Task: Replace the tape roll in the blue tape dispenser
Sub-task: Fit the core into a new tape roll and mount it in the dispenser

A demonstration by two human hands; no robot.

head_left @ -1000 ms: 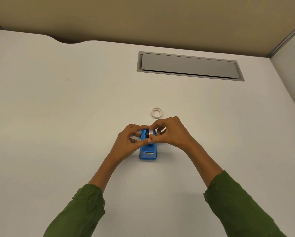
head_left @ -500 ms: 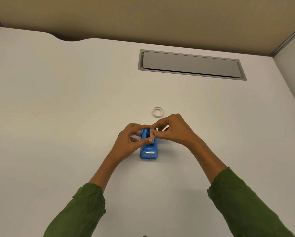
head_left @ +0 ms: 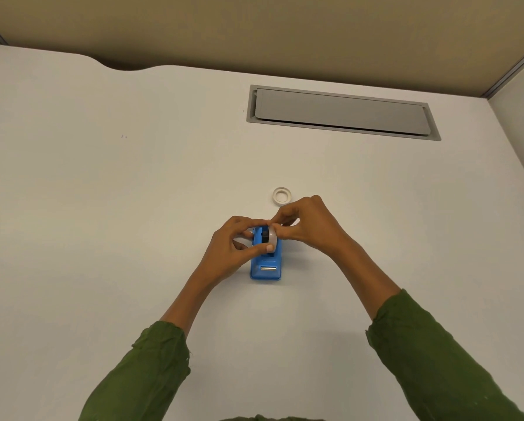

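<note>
My left hand (head_left: pixel 233 247) and right hand (head_left: pixel 307 226) both pinch the tape roll (head_left: pixel 271 237) sitting in the cradle of the blue tape dispenser (head_left: pixel 266 265). Judged mid-task: whether it is fully seated, I cannot tell. A second roll (head_left: pixel 282 196) lies on the desk (head_left: pixel 103 208) just beyond the dispenser.

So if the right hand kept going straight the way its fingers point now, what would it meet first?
The right hand points leftward at the tape roll seated in the blue tape dispenser; its fingertips already pinch the roll. Just past it would probably come the left hand, though depth is unclear.
</note>
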